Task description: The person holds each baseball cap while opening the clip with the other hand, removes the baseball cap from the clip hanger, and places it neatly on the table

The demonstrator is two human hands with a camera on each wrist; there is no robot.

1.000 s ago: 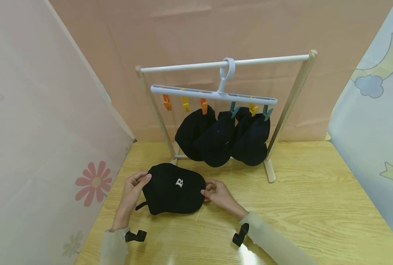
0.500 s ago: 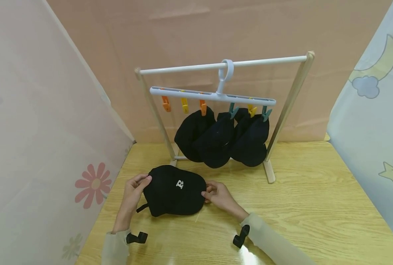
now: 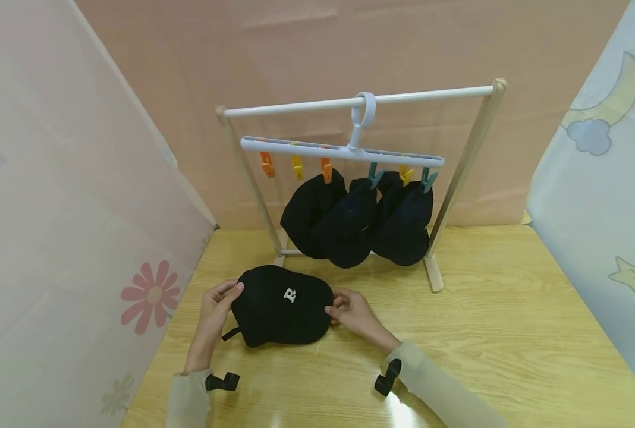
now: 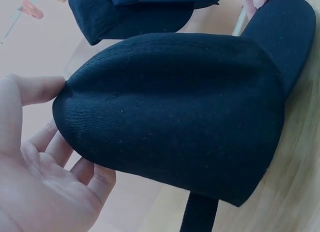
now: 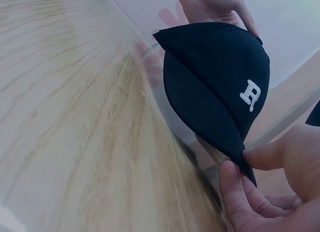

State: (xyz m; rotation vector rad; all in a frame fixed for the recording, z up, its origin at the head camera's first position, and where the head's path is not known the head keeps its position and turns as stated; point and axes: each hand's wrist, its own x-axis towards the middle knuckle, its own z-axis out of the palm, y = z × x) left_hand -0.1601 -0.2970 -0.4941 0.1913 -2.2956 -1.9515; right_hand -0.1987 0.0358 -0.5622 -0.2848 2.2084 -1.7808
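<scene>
Between my two hands is a black baseball cap (image 3: pixel 280 315) with a white letter R (image 5: pixel 250 95) on its front. My left hand (image 3: pixel 213 318) pinches the back of the crown, thumb on top; the cap's strap (image 4: pixel 199 214) dangles below in the left wrist view. At the other end my right hand (image 3: pixel 357 315) pinches the edge of the brim (image 5: pixel 200 102) between thumb and fingers. Behind it, dark caps (image 3: pixel 344 226) hang from a pale clip hanger (image 3: pixel 344 153), overlapping so that their number is hard to tell.
A rack with a white rod (image 3: pixel 430 95) and wooden legs (image 3: pixel 434 273) carries the hanger. Orange clips (image 3: pixel 267 165) and a yellow clip (image 3: pixel 297 169) sit along its left half. Printed cloth walls stand left (image 3: pixel 82 208) and right (image 3: pixel 590 196) of the wooden table (image 3: pixel 510 333).
Both hands keep their hold on the cap, which stays nearly still. Only the head view has shifted slightly.
</scene>
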